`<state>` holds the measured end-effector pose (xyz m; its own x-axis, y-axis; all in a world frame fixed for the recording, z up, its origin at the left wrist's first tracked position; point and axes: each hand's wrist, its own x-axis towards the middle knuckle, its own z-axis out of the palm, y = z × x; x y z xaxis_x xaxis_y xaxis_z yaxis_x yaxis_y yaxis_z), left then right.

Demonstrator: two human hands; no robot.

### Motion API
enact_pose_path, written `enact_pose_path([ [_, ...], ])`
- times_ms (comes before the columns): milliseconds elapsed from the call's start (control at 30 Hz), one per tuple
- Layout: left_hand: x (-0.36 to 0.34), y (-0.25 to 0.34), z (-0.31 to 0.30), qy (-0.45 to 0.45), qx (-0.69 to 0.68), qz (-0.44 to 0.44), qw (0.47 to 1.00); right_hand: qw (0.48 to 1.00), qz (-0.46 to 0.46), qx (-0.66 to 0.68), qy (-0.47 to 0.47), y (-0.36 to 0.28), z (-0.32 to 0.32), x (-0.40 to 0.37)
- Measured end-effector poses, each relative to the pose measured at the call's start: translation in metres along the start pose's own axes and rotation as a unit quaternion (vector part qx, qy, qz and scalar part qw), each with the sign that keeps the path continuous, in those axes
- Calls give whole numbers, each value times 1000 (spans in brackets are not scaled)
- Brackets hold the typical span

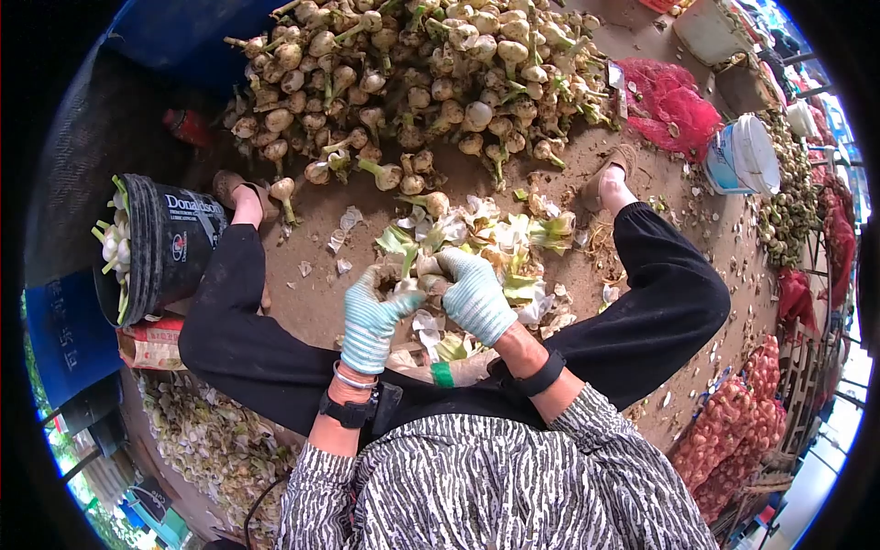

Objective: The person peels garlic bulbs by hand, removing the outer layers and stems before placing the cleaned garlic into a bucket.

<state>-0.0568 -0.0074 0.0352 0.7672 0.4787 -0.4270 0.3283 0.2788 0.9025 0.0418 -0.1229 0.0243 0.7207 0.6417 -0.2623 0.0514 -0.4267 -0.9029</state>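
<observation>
- At far left we have the black bucket (188, 261) within easy reach beside the left leg, pale stemmed bulbs (116, 246) showing at its mouth.
- Behind it, a broad heap of peelings (206, 422) covers the ground.
- The brown floor (302, 298) is our working surface, no counter here; dirt and scraps of skin lie about, so we would keep cleaned bulbs off it.
- The pile of untrimmed bulbs (403, 82) sits ahead of us, between the feet and beyond.
- Our left hand (368, 316), gloved, has its fingers curled narrow against the work, thumb inward; we would let it steady and turn the bulb without squeezing.
- The garlic bulb (428, 266) is between both hands above the lap, mostly hidden by gloves.
- Our right hand (477, 293) has its fingers bent close on the same bulb; short pulls on loose outer skin should spare the cloves. Whether they pinch skin or stem, we cannot tell.
- Loose skins (500, 238) litter the floor just beyond the hands, a fair place for waste.
- At right, a red net (674, 105), a white bucket (747, 156) and filled net sacks (733, 422) line the room's edge.
</observation>
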Motion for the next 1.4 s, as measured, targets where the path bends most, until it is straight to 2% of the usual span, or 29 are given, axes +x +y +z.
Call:
enact_pose_path([
  [33, 2, -9, -1, 3, 12, 19, 1000, 998, -50, -12, 28, -1, 2, 0],
  [67, 2, -11, -2, 3, 11, 19, 1000, 998, -50, -12, 28, 1, 3, 0],
  [167, 3, -5, -3, -8, -124, -52, 991, 997, -56, -27, 36, 6, 2, 1],
  [233, 2, 1, -5, -15, -135, -65, 989, 977, 139, 158, -34, 7, -7, 3],
  [267, 2, 4, -5, -21, -146, -78, 986, 977, 138, 158, -34, 7, -10, 1],
  [300, 4, 4, -6, -19, -146, -77, 986, 974, 134, 173, -51, 4, -11, -1],
  [333, 5, 3, -8, -20, -54, -59, 997, 971, 131, 189, -70, 0, -11, -5],
  [367, 5, 2, -9, -22, 40, -42, 998, 986, 49, 149, -63, -2, -9, -7],
  [400, 5, 1, -9, -23, 40, -44, 998, 985, 51, 150, -63, -1, -8, -7],
  [467, 7, -3, -7, -54, 110, 1, 992, 995, -63, 25, -74, 3, -8, -4],
  [500, 7, -7, -7, -56, 65, -9, 996, 994, -28, 55, -94, -2, -11, -3],
  [600, 8, -14, -8, -61, 72, 15, 995, 994, -9, 30, -106, -9, -14, 2],
  [633, 9, -16, -8, -52, 69, 13, 996, 995, -57, 14, -83, -5, -12, 2],
  [767, 8, -15, -3, -58, 49, 34, 997, 998, -40, -12, -47, -6, -10, 1],
  [833, 7, -4, -2, -11, 172, 16, 985, 999, -21, 3, -34, -2, -8, 1],
  [867, 7, 1, -2, -11, 173, 16, 985, 999, -21, 4, -34, 0, -6, 1],
  [933, 7, 7, -1, -17, 38, -50, 998, 999, -41, -10, -9, 1, -3, 0],
  [967, 9, 5, -3, -21, 0, -54, 998, 999, -40, -11, -9, 1, -4, -1],
  [1033, 11, 7, -6, -41, -55, -77, 995, 976, 128, 173, -28, -3, -5, 0],
  [1067, 12, 7, -6, -62, -109, -100, 987, 977, 127, 172, -27, -3, -5, 0],
  [1133, 13, 2, -7, -64, -127, -101, 985, 955, 143, 258, -32, 2, -2, -1],
  [1200, 12, 3, -6, -95, -231, -118, 961, 938, 168, 302, -19, 14, 2, 0],
  [1233, 9, 8, -4, -97, -232, -117, 961, 880, 238, 410, -10, 11, -1, 1],
  [1267, 5, 15, -3, -112, -289, -112, 944, 805, 302, 510, -3, 9, -2, 3],
  [1300, 3, 21, -1, -125, -346, -108, 924, 825, 266, 498, -12, 15, -5, 7],
  [1400, 7, 22, -2, -122, -303, -92, 941, 846, 297, 442, -12, 18, -14, 0],
])
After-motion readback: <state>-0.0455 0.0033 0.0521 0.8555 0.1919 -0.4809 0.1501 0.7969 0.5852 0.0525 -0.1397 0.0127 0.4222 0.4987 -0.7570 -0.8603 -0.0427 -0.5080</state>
